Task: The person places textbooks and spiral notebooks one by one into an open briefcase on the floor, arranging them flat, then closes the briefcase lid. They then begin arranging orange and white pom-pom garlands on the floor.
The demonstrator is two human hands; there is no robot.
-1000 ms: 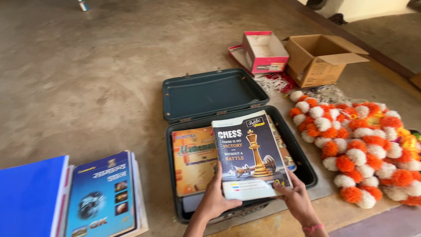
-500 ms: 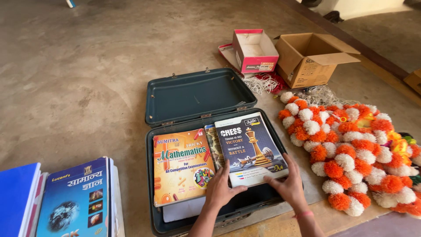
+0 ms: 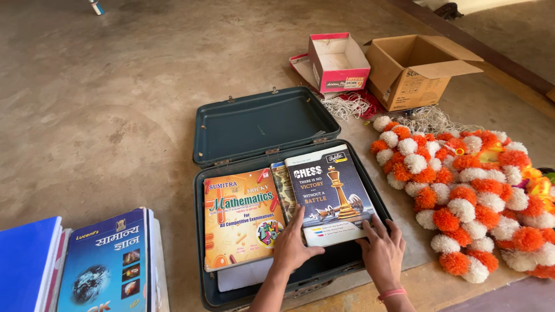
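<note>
Where the floor shows at far left, a stack of blue books (image 3: 104,266) is seen. Inside the open dark-green suitcase (image 3: 260,124), an orange book (image 3: 240,216) lies beside a dark book with a chess-king cover (image 3: 329,193), pressed flat, not clasped, by the left hand (image 3: 295,245) and right hand (image 3: 383,248). Orange-and-white garlands (image 3: 468,190) lie at right.

A bare, brownish concrete floor (image 3: 115,104) carries everything. Near its middle lies an open dark green suitcase (image 3: 263,124), lid flat behind it; a stack of books (image 3: 104,266) sits at the floor's near left. Toward the far right stand a pink and white box (image 3: 338,60) and an open cardboard box (image 3: 413,69), with tangled string (image 3: 350,106) beside them, and orange and white flower garlands (image 3: 468,190) are heaped along the right.
</note>
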